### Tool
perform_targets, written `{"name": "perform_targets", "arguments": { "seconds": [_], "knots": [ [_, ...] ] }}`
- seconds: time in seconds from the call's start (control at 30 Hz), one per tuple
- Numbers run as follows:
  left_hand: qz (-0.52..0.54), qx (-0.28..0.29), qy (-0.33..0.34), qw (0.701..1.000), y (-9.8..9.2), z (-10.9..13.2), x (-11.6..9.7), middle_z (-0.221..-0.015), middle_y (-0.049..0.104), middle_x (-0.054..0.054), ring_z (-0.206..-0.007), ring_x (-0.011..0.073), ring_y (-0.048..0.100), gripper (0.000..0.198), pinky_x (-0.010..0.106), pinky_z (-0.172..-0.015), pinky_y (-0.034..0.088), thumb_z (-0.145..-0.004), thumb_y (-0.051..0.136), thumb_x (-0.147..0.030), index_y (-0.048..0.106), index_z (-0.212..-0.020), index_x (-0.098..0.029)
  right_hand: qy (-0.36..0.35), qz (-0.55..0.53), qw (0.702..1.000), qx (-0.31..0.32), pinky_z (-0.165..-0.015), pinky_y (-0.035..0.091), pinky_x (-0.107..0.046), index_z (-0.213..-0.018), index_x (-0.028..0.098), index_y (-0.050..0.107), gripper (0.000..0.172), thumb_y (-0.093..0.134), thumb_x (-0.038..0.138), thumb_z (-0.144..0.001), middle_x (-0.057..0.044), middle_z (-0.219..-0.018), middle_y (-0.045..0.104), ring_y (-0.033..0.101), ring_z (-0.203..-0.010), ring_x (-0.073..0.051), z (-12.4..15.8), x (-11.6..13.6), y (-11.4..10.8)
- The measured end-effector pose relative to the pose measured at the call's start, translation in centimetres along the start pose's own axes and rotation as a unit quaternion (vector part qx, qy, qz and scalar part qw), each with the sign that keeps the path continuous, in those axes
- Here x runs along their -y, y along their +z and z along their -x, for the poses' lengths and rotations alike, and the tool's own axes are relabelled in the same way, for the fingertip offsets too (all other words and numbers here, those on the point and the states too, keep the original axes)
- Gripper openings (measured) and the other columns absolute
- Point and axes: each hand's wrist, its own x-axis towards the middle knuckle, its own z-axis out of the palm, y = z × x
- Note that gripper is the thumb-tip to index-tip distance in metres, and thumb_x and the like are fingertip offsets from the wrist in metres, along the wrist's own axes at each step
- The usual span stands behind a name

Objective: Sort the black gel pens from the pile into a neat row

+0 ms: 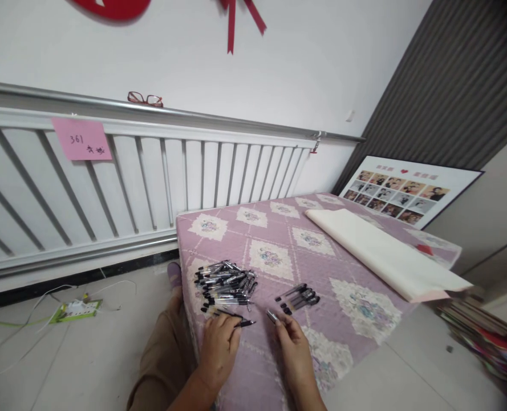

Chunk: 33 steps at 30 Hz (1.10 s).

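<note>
A long white radiator is running along the wall, and a low table is standing in front of it, wearing a pink quilted cloth with flower squares. A cream folded sheet is lying slantwise across the table's far right side. Behind it a framed photo board is leaning against the grey ribbed wall, showing two rows of small photos under a red heart; its pink captions are too small to read. A pink paper note is hanging on the radiator, carrying the handwritten number "361" and a couple of characters below (too faint to make out). Red-framed glasses are resting on the pipe above it.

On the near left part of the cloth a pile of black pens is lying in a loose heap. A smaller row of pens is sitting well apart from it to the right, laid side by side.

The left hand is resting on the table edge just below the pile, its fingers curling around one black pen whose end is sticking out to the right. The right hand is hovering near the smaller row, its fingertips pinching a small grey piece; whether this is a cap or a pen part is impossible to tell.
</note>
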Motion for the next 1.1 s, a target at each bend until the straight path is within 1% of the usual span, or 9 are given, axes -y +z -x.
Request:
{"name": "perform_targets", "arguments": {
  "seconds": [0.1,0.2,0.37,0.5,0.63,0.8,0.97,1.03,1.1],
  "knots": [
    [-0.015,0.006,0.003,1.0,0.0,0.0,-0.1,-0.098,0.066,0.003,-0.094,0.0204,0.057,0.022,0.039,-0.085,0.04,-0.09,0.045,-0.021,0.063,-0.103,-0.025,0.071,-0.116,0.991,0.002,-0.062,0.045,-0.025,-0.09,0.021,0.064,0.035,0.069,0.047,-0.068,0.001,-0.078,0.064,0.055,-0.063,-0.013,0.7,-0.2,-0.5],
    [-0.03,0.016,-0.002,0.999,0.0,0.0,-0.3,-0.098,0.066,0.002,-0.094,0.0206,0.057,0.022,0.039,-0.086,0.039,-0.088,0.046,-0.021,0.064,-0.102,-0.026,0.086,-0.163,0.982,0.033,-0.06,0.044,-0.024,-0.086,0.02,0.064,0.032,0.07,0.047,-0.069,0.002,-0.071,0.06,0.052,-0.059,-0.012,1.1,-0.2,-0.7],
    [-0.051,0.023,-0.011,0.998,0.0,-0.1,-0.6,-0.097,0.066,0.001,-0.094,0.0202,0.057,0.022,0.04,-0.088,0.037,-0.086,0.049,-0.019,0.065,-0.099,-0.027,0.061,-0.073,0.993,0.065,-0.059,0.041,-0.025,-0.084,0.021,0.066,0.03,0.065,0.049,-0.074,0.002,-0.066,0.059,0.051,-0.061,-0.014,1.4,0.2,-0.9],
    [-0.059,0.039,-0.02,0.997,-0.2,-0.1,-0.9,-0.097,0.066,0.0,-0.095,0.0202,0.057,0.022,0.039,-0.089,0.035,-0.085,0.05,-0.018,0.065,-0.097,-0.028,0.023,-0.015,0.997,0.076,-0.069,0.044,-0.027,-0.082,0.02,0.068,0.032,0.065,0.05,-0.072,-0.001,-0.075,0.065,0.056,-0.072,-0.018,1.5,1.0,-1.0],
    [-0.066,0.059,-0.017,0.996,-0.3,0.0,-1.1,-0.097,0.065,0.0,-0.094,0.0201,0.056,0.022,0.04,-0.09,0.034,-0.085,0.051,-0.018,0.066,-0.097,-0.029,-0.006,0.009,0.995,0.1,-0.077,0.045,-0.031,-0.081,0.02,0.068,0.03,0.066,0.048,-0.07,-0.004,-0.08,0.068,0.06,-0.079,-0.021,1.6,1.3,-0.6],
    [-0.067,0.073,0.004,0.995,-0.2,0.1,-1.0,-0.096,0.065,0.0,-0.093,0.0193,0.055,0.021,0.04,-0.091,0.033,-0.086,0.051,-0.017,0.066,-0.095,-0.029,-0.032,0.023,0.988,0.151,-0.076,0.047,-0.03,-0.087,0.02,0.067,0.028,0.063,0.044,-0.073,-0.003,-0.082,0.068,0.061,-0.08,-0.02,1.8,1.2,-0.1],
    [-0.082,0.096,0.028,0.992,-0.1,0.1,-0.7,-0.095,0.064,0.0,-0.091,0.0182,0.055,0.021,0.038,-0.091,0.033,-0.087,0.051,-0.019,0.065,-0.098,-0.029,-0.037,0.046,0.976,0.21,-0.077,0.047,-0.03,-0.085,0.021,0.067,0.021,0.061,0.039,-0.075,-0.003,-0.082,0.069,0.061,-0.081,-0.02,2.0,1.6,0.0],
    [-0.085,0.096,0.036,0.991,0.0,0.1,-0.6,-0.096,0.064,0.0,-0.092,0.0182,0.056,0.021,0.038,-0.091,0.034,-0.087,0.051,-0.019,0.065,-0.1,-0.028,-0.04,0.041,0.977,0.205,-0.078,0.047,-0.031,-0.086,0.022,0.067,0.021,0.061,0.039,-0.076,-0.003,-0.083,0.069,0.061,-0.082,-0.021,1.9,1.5,-0.1],
    [-0.087,0.085,0.043,0.992,0.1,0.3,-0.6,-0.099,0.065,0.0,-0.094,0.019,0.056,0.022,0.038,-0.091,0.034,-0.086,0.052,-0.02,0.063,-0.104,-0.028,-0.038,0.026,0.984,0.17,-0.079,0.047,-0.032,-0.088,0.021,0.067,0.024,0.062,0.041,-0.075,-0.003,-0.085,0.069,0.061,-0.083,-0.021,1.8,1.1,-0.2]
  ]
}}
